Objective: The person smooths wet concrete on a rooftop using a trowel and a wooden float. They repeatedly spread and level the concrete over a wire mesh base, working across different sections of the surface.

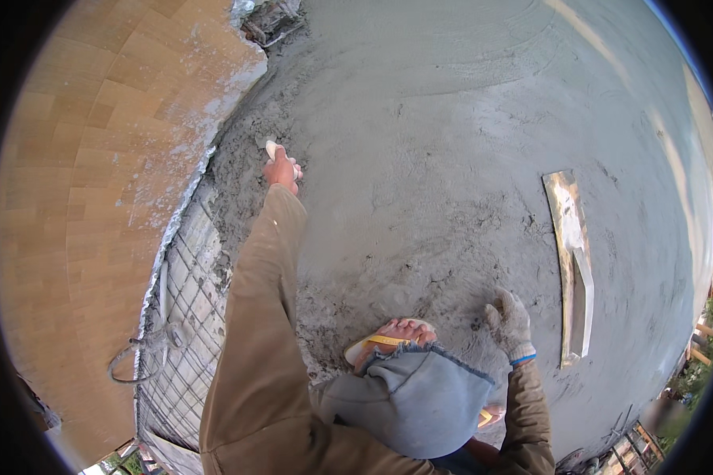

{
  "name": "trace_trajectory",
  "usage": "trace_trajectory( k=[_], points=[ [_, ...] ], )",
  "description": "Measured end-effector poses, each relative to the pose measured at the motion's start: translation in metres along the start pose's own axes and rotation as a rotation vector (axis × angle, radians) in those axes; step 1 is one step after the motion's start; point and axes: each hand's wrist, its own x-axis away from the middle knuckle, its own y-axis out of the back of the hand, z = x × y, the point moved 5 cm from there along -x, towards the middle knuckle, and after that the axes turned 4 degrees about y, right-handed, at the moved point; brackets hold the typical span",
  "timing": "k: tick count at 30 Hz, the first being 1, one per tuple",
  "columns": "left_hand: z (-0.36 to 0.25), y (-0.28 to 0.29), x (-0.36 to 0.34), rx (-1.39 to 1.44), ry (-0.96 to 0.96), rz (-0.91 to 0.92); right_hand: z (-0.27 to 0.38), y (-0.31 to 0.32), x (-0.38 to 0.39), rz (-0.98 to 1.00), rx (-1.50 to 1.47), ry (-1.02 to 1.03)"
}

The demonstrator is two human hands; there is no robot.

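Observation:
My left hand [282, 172] reaches far out over rough wet concrete, closed round the pale handle of a tool [272, 149]. The tool's working end is hard to tell from the grey mix. Down on the concrete, close by my knee, rests my gloved right hand [511, 323]; its fingers are apart and hold nothing. To the right of that hand lies a long float [564, 229] with a raised grip, smeared with cement. Wet concrete [420, 166] spreads ahead, smoother at the far side and lumpy near me.
A tan tiled surface [79, 182] with a broken, splashed edge runs along the left. Beside it, bare reinforcing mesh [186, 317] shows, with a looped cable [127, 368] at its edge. My sandalled foot [396, 336] stands in the mix. Wooden pieces [646, 443] lie at lower right.

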Motion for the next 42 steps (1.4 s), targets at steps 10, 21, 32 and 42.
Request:
trace_trajectory(
  k=[10,21,32,42],
  points=[
    [0.009,-0.050,0.142,-0.256,-0.106,0.361,-0.011,0.020,-0.020,-0.057,-0.169,-0.167],
    [0.122,-0.142,0.377,-0.756,-0.143,1.121,0.036,-0.010,-0.065,-0.257,-1.030,-0.110],
    [0.135,-0.222,0.509,-0.821,-0.525,1.739,-0.057,0.088,0.048,-1.026,-1.844,-0.207],
    [0.125,-0.173,0.392,-1.105,-0.266,1.370,-0.215,0.255,0.207,-1.680,-1.267,-0.377]
  ],
)
